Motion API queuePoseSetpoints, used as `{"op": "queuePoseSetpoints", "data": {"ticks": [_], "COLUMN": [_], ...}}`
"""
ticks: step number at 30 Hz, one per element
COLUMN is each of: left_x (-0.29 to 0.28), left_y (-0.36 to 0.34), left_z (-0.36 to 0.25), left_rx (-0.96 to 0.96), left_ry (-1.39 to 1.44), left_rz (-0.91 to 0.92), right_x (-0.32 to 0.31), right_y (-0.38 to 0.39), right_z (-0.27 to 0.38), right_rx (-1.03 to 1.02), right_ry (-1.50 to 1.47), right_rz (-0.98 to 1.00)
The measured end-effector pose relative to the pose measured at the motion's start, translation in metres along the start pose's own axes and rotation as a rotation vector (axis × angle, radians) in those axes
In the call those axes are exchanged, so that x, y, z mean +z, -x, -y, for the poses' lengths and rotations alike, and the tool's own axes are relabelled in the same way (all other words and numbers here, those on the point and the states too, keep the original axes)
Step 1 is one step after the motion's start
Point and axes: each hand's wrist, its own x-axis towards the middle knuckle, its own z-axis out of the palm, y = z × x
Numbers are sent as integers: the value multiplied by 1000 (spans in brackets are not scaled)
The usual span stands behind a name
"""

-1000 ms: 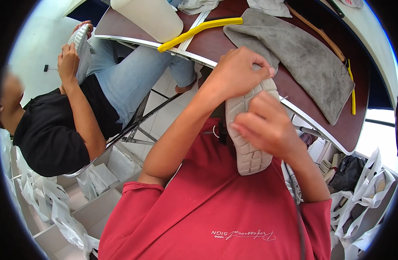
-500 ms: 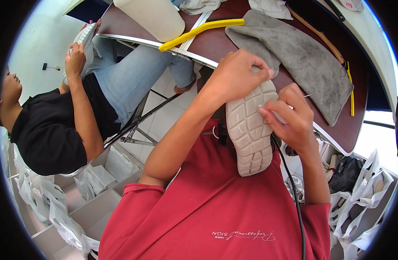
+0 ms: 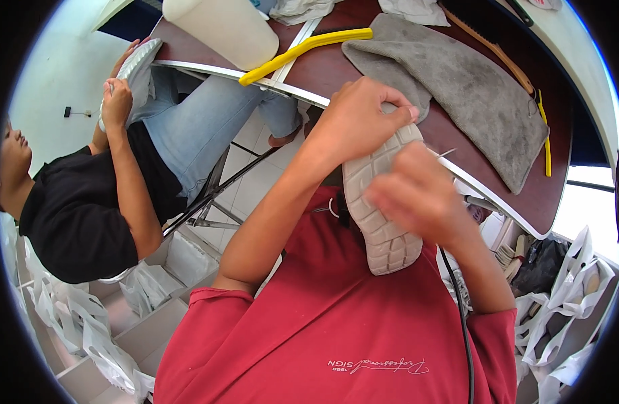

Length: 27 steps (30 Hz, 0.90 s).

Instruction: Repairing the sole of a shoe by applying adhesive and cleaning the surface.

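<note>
A shoe (image 3: pixel 383 229) with a beige, block-patterned sole stands sole-up against my red shirt. My left hand (image 3: pixel 369 118) is closed on its far end, thumb and fingers pinching the edge. Over the right side of the sole is my right hand (image 3: pixel 420 192), smeared by motion, its fingers curled. From behind its knuckles pokes a thin, pale, pointed rod (image 3: pixel 448 153), apparently held in that hand; its other end is hidden. The shoe's upper is mostly out of sight beneath the sole.
On the dark red table (image 3: pixel 316 64) lie a grey cloth (image 3: pixel 464 87), a yellow-handled brush (image 3: pixel 303 52), a wooden-handled brush (image 3: pixel 491 47) and a whitish container (image 3: pixel 225 30). At left, a seated person (image 3: pixel 87 195) holds a white shoe (image 3: pixel 138 67). Bagged items fill bins (image 3: pixel 138 337) below.
My right hand has swept left across the sole, carrying the thin rod along. The left hand keeps its grip; the shoe has shifted slightly left. The seated person's shoe has moved a little.
</note>
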Motion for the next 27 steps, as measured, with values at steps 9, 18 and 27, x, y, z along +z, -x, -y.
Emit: {"op": "queuePoseSetpoints", "data": {"ticks": [9,18,27], "left_x": [-9,-15,-12], "left_y": [5,6,7], "left_z": [9,13,9], "left_rx": [-7,-13,-28], "left_ry": [120,302,304], "left_rz": [18,100,95], "right_x": [-62,-59,-43], "right_y": [34,55,40], "right_z": [-51,-24,-23], "right_rx": [200,645,441], "right_ry": [320,7,-3], "right_rz": [103,-252,-237]}}
